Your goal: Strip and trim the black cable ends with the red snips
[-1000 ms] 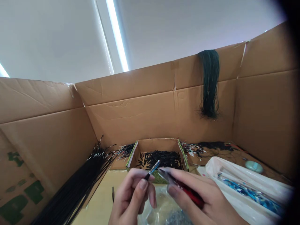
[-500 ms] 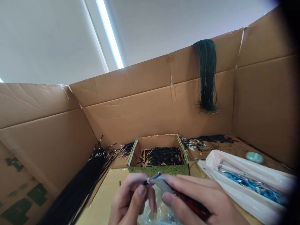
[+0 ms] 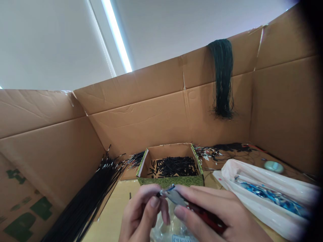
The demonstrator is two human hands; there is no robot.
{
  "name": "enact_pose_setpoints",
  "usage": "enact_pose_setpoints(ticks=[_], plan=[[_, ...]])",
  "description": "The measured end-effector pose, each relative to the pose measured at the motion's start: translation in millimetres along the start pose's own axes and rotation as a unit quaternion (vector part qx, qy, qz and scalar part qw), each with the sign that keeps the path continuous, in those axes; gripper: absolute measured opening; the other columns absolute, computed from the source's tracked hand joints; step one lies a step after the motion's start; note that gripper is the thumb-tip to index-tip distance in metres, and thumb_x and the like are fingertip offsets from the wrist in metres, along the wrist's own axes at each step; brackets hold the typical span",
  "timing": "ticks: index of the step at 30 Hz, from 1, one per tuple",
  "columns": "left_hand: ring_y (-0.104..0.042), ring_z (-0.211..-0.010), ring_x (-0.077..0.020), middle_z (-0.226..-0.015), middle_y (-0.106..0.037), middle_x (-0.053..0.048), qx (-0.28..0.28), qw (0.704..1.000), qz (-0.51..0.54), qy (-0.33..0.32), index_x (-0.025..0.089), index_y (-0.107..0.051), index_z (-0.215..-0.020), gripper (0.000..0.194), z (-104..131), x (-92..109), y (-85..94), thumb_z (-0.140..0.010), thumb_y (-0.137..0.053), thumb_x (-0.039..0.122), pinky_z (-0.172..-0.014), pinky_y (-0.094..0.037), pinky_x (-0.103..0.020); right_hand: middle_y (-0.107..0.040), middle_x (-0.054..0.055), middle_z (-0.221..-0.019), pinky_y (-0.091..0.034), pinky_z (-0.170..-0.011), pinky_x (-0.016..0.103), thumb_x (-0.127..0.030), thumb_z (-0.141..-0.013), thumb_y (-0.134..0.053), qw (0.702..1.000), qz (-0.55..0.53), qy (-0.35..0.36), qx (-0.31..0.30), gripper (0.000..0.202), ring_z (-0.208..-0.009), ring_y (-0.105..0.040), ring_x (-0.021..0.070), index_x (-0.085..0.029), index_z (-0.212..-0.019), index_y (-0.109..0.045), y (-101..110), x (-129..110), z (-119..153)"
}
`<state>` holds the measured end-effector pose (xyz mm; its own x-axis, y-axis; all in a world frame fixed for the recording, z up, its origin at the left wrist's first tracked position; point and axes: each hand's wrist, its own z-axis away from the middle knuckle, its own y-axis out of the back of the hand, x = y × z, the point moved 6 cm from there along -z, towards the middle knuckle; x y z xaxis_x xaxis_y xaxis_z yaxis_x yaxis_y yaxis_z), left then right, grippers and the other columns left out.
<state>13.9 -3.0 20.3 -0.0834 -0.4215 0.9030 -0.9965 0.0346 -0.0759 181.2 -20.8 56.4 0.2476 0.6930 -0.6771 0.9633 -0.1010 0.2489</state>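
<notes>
Cardboard walls (image 3: 141,117) rise beyond the left hand (image 3: 142,211), which pinches a black cable (image 3: 158,194) whose blue-silver end (image 3: 170,188), still attached, lies at the red-handled blade (image 3: 178,199) the right hand (image 3: 227,211) grips, black pieces (image 3: 176,166) lying in the box (image 3: 171,182) ahead

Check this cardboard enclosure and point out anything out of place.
A small black piece lies alone on the tan surface beside the left hand. It looks stray because many short black pieces sit together in the green box.

The right hand (image 3: 222,208) hides — partly — the red handle (image 3: 209,219).
</notes>
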Motion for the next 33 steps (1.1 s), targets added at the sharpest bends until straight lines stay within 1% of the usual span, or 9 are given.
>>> enact_pose_setpoints(ticks=[4, 8, 13, 19, 25, 27, 29, 31, 33], plan=[[-0.056, -0.054, -0.0115, -0.059, -0.065, 0.0, -0.035, 0.999, -0.032, -0.022, 0.022, -0.075, -0.096, 0.029, -3.3, 0.4, 0.2, -0.091, -0.067, 0.05, -0.052, -0.043, -0.019, -0.071, -0.001, -0.06, -0.053, -0.046, 0.027, -0.036, -0.093, -0.061, 1.0, -0.002, -0.006, -0.009, 0.019, -0.047, -0.063, 0.0176, -0.034, -0.089, -0.08, 0.6, 0.1, 0.0], [-0.058, -0.056, -0.0112, -0.063, -0.066, 0.0, -0.062, 0.996, -0.042, -0.043, 0.023, -0.074, -0.099, 0.023, -5.5, -0.9, 2.2, -0.095, -0.063, 0.043, -0.053, -0.044, -0.018, -0.072, -0.001, -0.061, -0.053, -0.047, 0.027, -0.033, -0.094, -0.06, 1.0, 0.003, 0.0, -0.031, 0.021, -0.049, -0.065, 0.0177, -0.033, -0.09, -0.08, 0.0, 0.1, 0.0], [-0.06, -0.06, -0.0134, -0.064, -0.067, -0.002, -0.039, 0.994, -0.092, -0.053, 0.022, -0.075, -0.1, 0.024, -7.3, -2.4, 7.1, -0.096, -0.062, 0.042, -0.054, -0.046, -0.019, -0.076, 0.0, -0.069, -0.055, -0.051, 0.026, -0.029, -0.095, -0.058, 0.999, 0.012, -0.002, -0.045, 0.022, -0.059, -0.071, 0.0194, -0.031, -0.089, -0.08, -1.4, 3.3, -0.6], [-0.055, -0.055, -0.0129, -0.06, -0.063, -0.002, -0.036, 0.981, -0.17, -0.089, 0.019, -0.074, -0.083, 0.029, -12.7, 6.5, 2.1, -0.097, -0.059, 0.04, -0.053, -0.045, -0.02, -0.078, 0.002, -0.077, -0.056, -0.055, 0.026, -0.03, -0.096, -0.056, 0.999, 0.029, -0.02, -0.037, 0.025, -0.061, -0.071, 0.0189, -0.028, -0.087, -0.079, -4.1, 7.4, -3.1], [-0.06, -0.06, -0.0146, -0.062, -0.065, 0.0, -0.02, 0.975, -0.192, -0.114, 0.02, -0.073, -0.09, 0.024, -12.5, 14.7, 3.1, -0.099, -0.054, 0.032, -0.065, -0.05, -0.022, -0.077, 0.002, -0.079, -0.057, -0.06, 0.028, -0.036, -0.087, -0.068, 0.997, 0.028, -0.069, 0.001, 0.015, -0.065, -0.07, 0.0196, -0.027, -0.095, -0.077, 5.9, 21.8, -8.4], [-0.063, -0.063, -0.0154, -0.064, -0.067, 0.0, -0.036, 0.966, -0.21, -0.146, 0.021, -0.072, -0.093, 0.021, -10.4, 18.9, 1.6, -0.099, -0.053, 0.026, -0.067, -0.051, -0.021, -0.077, 0.001, -0.084, -0.057, -0.062, 0.026, -0.038, -0.083, -0.074, 0.995, -0.04, -0.096, -0.004, 0.019, -0.072, -0.072, 0.0195, -0.028, -0.099, -0.075, 3.4, 28.2, -9.7], [-0.065, -0.063, -0.015, -0.067, -0.069, 0.0, -0.077, 0.949, -0.242, -0.184, 0.021, -0.071, -0.094, 0.018, -7.8, 22.5, -2.9, -0.097, -0.054, 0.019, -0.065, -0.05, -0.02, -0.077, 0.0, -0.081, -0.055, -0.058, 0.023, -0.038, -0.079, -0.077, 0.989, -0.108, -0.1, -0.008, 0.02, -0.069, -0.071, 0.0177, -0.026, -0.095, -0.075, -1.0, 30.1, -10.2], [-0.064, -0.058, -0.0137, -0.066, -0.068, 0.0, -0.121, 0.931, -0.273, -0.212, 0.021, -0.07, -0.09, 0.02, -5.6, 24.9, -7.6, -0.096, -0.053, 0.015, -0.06, -0.049, -0.019, -0.073, -0.002, -0.07, -0.052, -0.055, 0.022, -0.037, -0.08, -0.077, 0.99, -0.114, -0.08, 0.001, 0.013, -0.06, -0.066, 0.015, -0.025, -0.085, -0.075, -2.3, 28.1, -10.2], [-0.062, -0.056, -0.0135, -0.064, -0.066, 0.0, -0.157, 0.918, -0.293, -0.217, 0.021, -0.068, -0.081, 0.026, -4.7, 26.9, -10.5, -0.097, -0.049, 0.014, -0.057, -0.047, -0.019, -0.071, -0.002, -0.064, -0.049, -0.053, 0.022, -0.033, -0.082, -0.074, 0.996, -0.077, -0.051, -0.002, 0.01, -0.056, -0.063, 0.0137, -0.024, -0.077, -0.075, -1.8, 24.3, -9.6]])
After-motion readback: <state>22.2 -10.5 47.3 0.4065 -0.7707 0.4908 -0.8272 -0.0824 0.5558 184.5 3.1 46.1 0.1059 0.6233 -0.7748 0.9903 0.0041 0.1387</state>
